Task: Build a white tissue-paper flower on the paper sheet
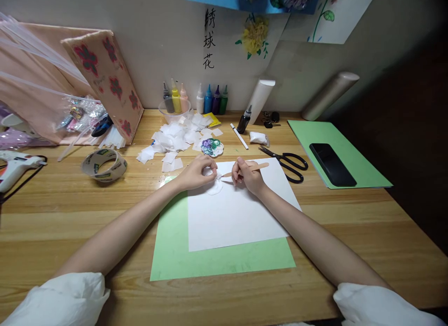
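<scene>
My right hand [248, 175] is closed around a flat wooden stick [259, 167] with a rounded end. Its narrow tip points left, close to the fingers of my left hand [198, 173]. Those fingers are curled into a pinch, and what they hold is too small to make out. Under them lies a white round piece [214, 188] on a sheet of white paper [238, 218]. The white sheet rests on light green paper [168, 251]. Just beyond my left hand is a round palette-like piece with purple and green paint [212, 147].
White tissue squares [171, 139] are heaped behind my left hand. Black scissors [292, 165] lie right of the paper, with a phone [332, 165] on green sheets beyond. A tape roll [104, 165] and glue gun [17, 167] sit left. Paint bottles [207, 101] stand along the wall.
</scene>
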Action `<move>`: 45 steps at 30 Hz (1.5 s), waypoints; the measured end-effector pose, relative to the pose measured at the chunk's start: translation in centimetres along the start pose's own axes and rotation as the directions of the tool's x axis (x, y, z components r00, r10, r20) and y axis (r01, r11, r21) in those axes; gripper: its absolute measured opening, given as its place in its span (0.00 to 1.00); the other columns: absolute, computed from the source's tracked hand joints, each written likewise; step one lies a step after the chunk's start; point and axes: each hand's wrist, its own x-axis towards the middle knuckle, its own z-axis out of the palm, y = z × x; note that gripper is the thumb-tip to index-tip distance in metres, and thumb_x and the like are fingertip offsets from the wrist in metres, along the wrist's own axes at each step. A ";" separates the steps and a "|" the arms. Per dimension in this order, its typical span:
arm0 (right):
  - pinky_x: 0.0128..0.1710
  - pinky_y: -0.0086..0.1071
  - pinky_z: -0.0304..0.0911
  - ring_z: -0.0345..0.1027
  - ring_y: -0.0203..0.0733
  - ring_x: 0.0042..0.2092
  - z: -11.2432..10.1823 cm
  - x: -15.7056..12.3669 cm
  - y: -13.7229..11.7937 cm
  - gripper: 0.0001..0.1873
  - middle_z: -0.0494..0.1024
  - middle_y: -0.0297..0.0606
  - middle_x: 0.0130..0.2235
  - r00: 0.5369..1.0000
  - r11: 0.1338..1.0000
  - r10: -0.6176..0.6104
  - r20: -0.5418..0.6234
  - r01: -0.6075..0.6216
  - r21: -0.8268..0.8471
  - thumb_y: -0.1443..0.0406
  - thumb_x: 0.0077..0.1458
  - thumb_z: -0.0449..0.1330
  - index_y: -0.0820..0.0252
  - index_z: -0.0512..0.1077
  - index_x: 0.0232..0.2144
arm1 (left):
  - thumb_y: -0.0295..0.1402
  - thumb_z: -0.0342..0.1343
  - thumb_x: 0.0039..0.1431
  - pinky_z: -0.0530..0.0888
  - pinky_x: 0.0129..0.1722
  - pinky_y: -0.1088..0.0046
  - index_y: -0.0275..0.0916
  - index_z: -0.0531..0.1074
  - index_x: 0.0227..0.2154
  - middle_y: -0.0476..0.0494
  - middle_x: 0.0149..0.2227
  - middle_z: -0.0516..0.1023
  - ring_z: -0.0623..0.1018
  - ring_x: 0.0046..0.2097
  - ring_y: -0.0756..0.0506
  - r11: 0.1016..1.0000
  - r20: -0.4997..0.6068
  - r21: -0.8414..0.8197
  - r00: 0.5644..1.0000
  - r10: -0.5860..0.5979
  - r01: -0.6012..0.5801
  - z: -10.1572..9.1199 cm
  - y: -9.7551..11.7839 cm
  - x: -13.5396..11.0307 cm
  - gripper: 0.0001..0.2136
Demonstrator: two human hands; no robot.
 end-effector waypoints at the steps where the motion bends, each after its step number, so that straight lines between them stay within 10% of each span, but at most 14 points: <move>1: 0.18 0.27 0.50 0.54 0.30 0.16 0.0 -0.1 0.0 0.30 0.66 0.32 0.13 1.000 1.000 -0.023 0.005 0.023 -0.021 0.50 0.59 0.46 0.61 0.65 0.13 | 0.32 0.51 0.52 0.64 0.47 0.67 0.38 0.69 0.26 0.46 0.38 0.74 0.70 0.43 0.46 1.000 0.001 0.001 1.000 -0.004 0.004 0.0 0.0 0.0 0.04; 12: 0.29 0.29 0.56 0.61 0.33 0.23 0.5 -0.6 -0.3 0.29 0.68 0.34 0.19 0.945 0.866 -0.261 0.196 0.319 -0.386 0.53 0.62 0.41 0.59 0.64 0.15 | 0.32 0.51 0.52 0.65 0.48 0.67 0.38 0.69 0.26 0.46 0.38 0.74 0.70 0.44 0.46 1.000 0.007 -0.010 1.000 -0.018 0.018 -0.1 0.2 0.0 0.04; 26: 0.18 0.27 0.50 0.57 0.31 0.17 0.5 0.1 -0.4 0.28 0.67 0.32 0.16 0.994 0.994 0.057 0.088 -0.048 -0.101 0.47 0.58 0.45 0.60 0.65 0.18 | 0.30 0.52 0.50 0.64 0.48 0.68 0.38 0.70 0.26 0.47 0.38 0.73 0.70 0.44 0.46 0.999 0.017 0.003 0.999 -0.034 0.034 -0.1 0.3 0.0 0.03; 33: 0.23 0.27 0.54 0.59 0.31 0.20 0.4 0.0 -0.7 0.30 0.68 0.33 0.17 0.990 0.980 -0.017 0.141 0.044 -0.193 0.47 0.58 0.45 0.61 0.66 0.16 | 0.31 0.51 0.52 0.64 0.47 0.68 0.38 0.70 0.26 0.46 0.38 0.73 0.69 0.43 0.46 1.000 0.008 0.009 1.000 -0.011 0.011 -0.2 0.1 0.0 0.04; 45: 0.15 0.28 0.45 0.51 0.31 0.15 0.0 0.6 -0.2 0.35 0.60 0.31 0.11 0.980 0.997 0.067 -0.188 -0.059 0.047 0.41 0.55 0.39 0.58 0.61 0.12 | 0.36 0.41 0.60 0.68 0.39 0.71 0.38 0.67 0.32 0.46 0.35 0.73 0.71 0.37 0.48 0.979 -0.213 -0.068 0.956 -0.202 0.192 -2.6 -0.1 0.5 0.11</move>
